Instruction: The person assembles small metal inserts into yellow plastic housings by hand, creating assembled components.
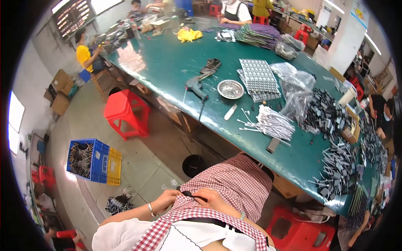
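Observation:
Both my hands meet over my lap, on a red-and-white checked apron (234, 180). My left hand (165, 200), with a bracelet at the wrist, pinches one end of a small black part (187, 193). My right hand (212, 197) grips its other end. What the part is I cannot tell, as it is small and half hidden by my fingers. The long green table (167, 62) stands ahead and to the right of my hands, out of their touch.
On the table lie a glue gun (195, 87), a metal bowl (230, 88), stacked grey trays (257, 77), white sticks (272, 123) and heaps of small dark parts (335, 159). A red stool (124, 112), a blue crate (87, 160) and a black bucket (193, 165) stand on the floor. Other people work along the table.

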Tool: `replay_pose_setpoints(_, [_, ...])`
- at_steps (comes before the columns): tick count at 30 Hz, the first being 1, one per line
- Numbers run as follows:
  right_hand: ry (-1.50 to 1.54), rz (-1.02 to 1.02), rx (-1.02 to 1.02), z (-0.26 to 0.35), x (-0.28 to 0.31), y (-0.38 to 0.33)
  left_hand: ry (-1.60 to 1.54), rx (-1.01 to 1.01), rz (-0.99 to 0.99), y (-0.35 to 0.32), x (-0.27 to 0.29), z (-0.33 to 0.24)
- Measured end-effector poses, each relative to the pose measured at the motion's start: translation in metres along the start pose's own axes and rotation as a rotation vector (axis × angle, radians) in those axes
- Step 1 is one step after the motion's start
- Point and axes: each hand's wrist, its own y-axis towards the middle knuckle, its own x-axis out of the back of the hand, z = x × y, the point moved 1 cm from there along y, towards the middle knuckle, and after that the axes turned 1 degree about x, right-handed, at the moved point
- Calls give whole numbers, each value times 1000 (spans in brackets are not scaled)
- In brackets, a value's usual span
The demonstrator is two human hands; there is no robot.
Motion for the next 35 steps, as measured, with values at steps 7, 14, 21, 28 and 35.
replay_pose_setpoints(7, [1,19,45,-2,-3,7,22,95,86,12,4,-1])
replay_pose_setpoints(14, [-1,59,68,4,2,7,-47,91,81,16,-2,2])
replay_pose_setpoints(21, [-10,45,63,2,6,-4,-114,135,164,8,-7,0])
replay_pose_setpoints(28, [638,-618,-449,13,17,-18,137,57,132,16,16,-27])
replay_pose_setpoints(35, [611,-1022,-22,63,85,-47,358,-232,746,85,-129,-98])
